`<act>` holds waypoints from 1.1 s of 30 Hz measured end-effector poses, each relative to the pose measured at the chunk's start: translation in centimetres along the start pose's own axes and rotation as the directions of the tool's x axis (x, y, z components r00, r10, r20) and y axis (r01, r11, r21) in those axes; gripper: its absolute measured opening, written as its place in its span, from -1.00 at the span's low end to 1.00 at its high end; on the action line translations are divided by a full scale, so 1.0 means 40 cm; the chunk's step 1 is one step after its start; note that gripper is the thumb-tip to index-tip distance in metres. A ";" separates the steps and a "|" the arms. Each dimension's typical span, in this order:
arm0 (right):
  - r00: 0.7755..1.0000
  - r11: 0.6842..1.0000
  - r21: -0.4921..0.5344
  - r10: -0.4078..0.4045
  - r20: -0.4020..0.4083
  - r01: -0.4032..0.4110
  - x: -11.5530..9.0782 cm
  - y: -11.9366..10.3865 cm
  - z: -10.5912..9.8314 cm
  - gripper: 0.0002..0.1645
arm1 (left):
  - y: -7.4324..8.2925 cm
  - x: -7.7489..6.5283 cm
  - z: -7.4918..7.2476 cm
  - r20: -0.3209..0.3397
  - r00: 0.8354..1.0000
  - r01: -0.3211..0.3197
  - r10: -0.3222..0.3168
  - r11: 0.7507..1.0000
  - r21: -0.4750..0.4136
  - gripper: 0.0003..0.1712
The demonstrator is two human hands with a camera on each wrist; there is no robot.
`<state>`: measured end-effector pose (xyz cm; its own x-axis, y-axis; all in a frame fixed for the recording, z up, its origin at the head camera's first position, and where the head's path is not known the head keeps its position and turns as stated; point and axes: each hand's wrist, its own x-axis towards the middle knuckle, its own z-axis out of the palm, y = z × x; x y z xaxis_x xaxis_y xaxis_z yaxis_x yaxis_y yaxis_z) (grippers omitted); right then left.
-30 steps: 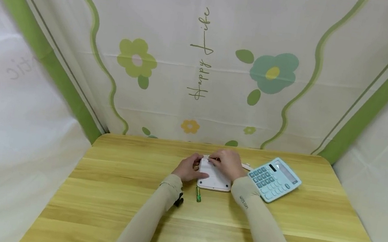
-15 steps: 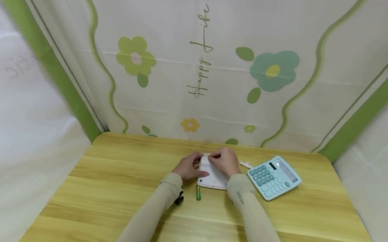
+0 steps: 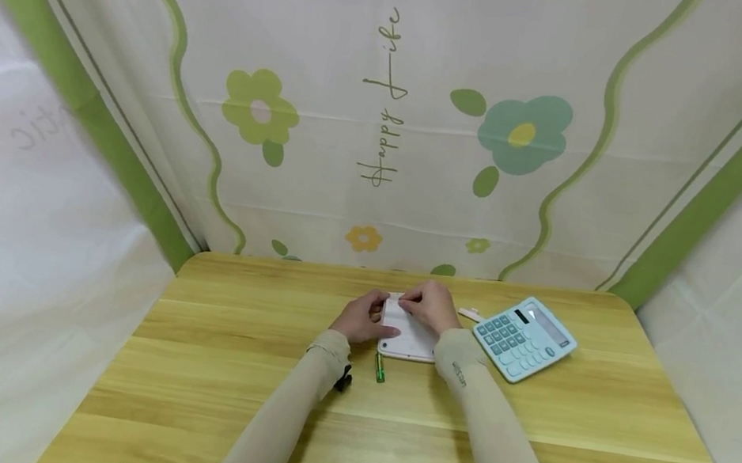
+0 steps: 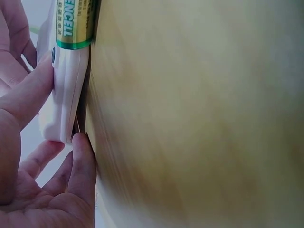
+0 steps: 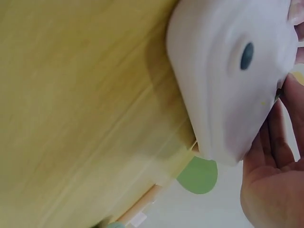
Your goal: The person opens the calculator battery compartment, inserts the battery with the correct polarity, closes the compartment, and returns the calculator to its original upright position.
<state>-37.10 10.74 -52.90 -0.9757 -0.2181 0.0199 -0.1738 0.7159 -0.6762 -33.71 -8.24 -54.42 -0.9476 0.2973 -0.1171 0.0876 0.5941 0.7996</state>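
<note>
A flat white device (image 3: 412, 343), shaped like a calculator, lies with its dark-footed side up at the table's back. My left hand (image 3: 360, 320) grips its left edge; in the left wrist view the thumb (image 4: 31, 95) presses the upper face, with fingertips at the edge below. My right hand (image 3: 433, 309) has its fingers bent together at the device's far end. A small dark spot shows beside those fingertips (image 5: 293, 90) in the right wrist view; whether they pinch anything is hidden. A green battery (image 3: 380, 369) lies against the device's near edge.
Right of the device, a light blue calculator (image 3: 527, 343) lies at an angle on the wooden table (image 3: 380, 457). A small white strip-like piece (image 3: 470, 314) lies between the two. Behind the table's back edge hangs a flowered white cloth (image 3: 318, 200).
The right hand and forearm have shifted slightly left and away, uncovering more of the small white piece. The left hand keeps its grip, and the battery stays in place.
</note>
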 end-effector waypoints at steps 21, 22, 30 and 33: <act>0.983 0.965 -0.219 -0.111 0.147 0.141 -0.004 -0.017 -0.033 -0.77 | 0.021 0.006 -0.005 -0.004 1.000 0.003 -0.003 1.000 -0.003 -0.15; 0.981 0.963 -0.229 -0.109 0.159 0.144 -0.006 -0.018 -0.033 -0.75 | 0.018 0.006 -0.005 -0.004 1.000 0.005 -0.005 1.000 -0.001 -0.14; 0.970 0.916 -0.349 -0.134 0.203 0.199 -0.021 -0.013 -0.039 -0.66 | 0.004 0.009 -0.003 -0.013 0.999 0.029 -0.029 1.000 -0.011 -0.15; 0.968 0.903 -0.378 -0.128 0.216 0.204 -0.031 -0.003 -0.043 -0.63 | 0.002 0.007 0.002 -0.010 1.000 0.025 -0.025 1.000 -0.019 -0.17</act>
<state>-36.10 12.04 -51.58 -0.8934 -0.4460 -0.0539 -0.4059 0.8528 -0.3287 -33.95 -8.05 -54.44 -0.9524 0.2751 -0.1314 0.0581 0.5869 0.8076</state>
